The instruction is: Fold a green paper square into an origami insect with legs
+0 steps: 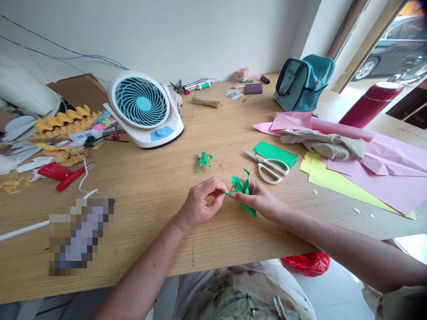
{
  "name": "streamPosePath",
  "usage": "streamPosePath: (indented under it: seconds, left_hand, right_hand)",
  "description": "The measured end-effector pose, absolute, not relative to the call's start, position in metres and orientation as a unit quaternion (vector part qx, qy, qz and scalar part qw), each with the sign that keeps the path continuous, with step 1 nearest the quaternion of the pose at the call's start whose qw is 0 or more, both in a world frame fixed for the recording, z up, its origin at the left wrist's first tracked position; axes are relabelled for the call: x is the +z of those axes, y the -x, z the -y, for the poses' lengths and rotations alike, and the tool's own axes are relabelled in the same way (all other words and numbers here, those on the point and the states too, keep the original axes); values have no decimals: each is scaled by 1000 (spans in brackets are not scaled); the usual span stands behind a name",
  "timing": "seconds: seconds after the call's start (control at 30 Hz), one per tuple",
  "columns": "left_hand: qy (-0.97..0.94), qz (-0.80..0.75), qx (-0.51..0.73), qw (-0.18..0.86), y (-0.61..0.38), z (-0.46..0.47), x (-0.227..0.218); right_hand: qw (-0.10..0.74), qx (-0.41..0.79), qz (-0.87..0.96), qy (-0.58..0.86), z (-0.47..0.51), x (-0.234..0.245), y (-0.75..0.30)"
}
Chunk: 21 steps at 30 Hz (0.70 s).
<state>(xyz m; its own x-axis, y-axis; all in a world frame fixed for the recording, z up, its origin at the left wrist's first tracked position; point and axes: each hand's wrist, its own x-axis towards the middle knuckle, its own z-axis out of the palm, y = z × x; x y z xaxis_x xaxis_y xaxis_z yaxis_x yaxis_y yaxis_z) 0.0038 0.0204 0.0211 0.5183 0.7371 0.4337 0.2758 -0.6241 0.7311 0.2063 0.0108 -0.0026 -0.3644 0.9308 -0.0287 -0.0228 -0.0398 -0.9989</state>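
Pinching the left tip of the folded green paper (pixel 247 207) between thumb and forefinger, the left hand (pixel 199 203) is closed tight on it. The right hand (pixel 259 200) grips the body of the same piece from the other side, fingers curled around it. The piece sits just above the tabletop (pixel 150 200), close to the middle of the near edge, with pointed flaps standing up from it.

Just beyond the left hand a small green paper frog (pixel 203 160) lies flat on the wood, apart from both hands. Beyond the right hand lie white-handled scissors (pixel 268 167), blades pointing left, partly over a green sheet (pixel 278 154).

Toward the right edge spread a yellow sheet (pixel 330 180) and pink sheets (pixel 387 171), with a beige cloth (pixel 325 144) lying on them. A red bottle (pixel 370 104) is at the right edge, and a teal bag (pixel 302 82) stands near the far right corner. A white and blue fan (pixel 143 109) stands toward the far edge, left of the middle. Near the left edge lie a red tool (pixel 62 172) and scraps of yellow paper (pixel 62 122).
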Motion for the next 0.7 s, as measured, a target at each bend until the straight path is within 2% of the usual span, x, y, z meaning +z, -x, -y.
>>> streamPosePath:
  seconds: [0.13, 0.4, 0.6, 0.7]
  left_hand:
    - [-774, -328, 385, 380, -5, -19, 19]
    - [-688, -415, 364, 471, -10, -21, 17]
    - [-744, -406, 360, 390, -6, -21, 24]
    - [-749, -409, 351, 385, -7, -20, 26]
  right_hand:
    - [406, 538, 606, 423, -11, -3, -208]
    - [434, 441, 656, 432, -12, -9, -208]
    - [433, 443, 669, 410, -12, -8, -210]
    - [425, 452, 671, 406, -11, -8, -210]
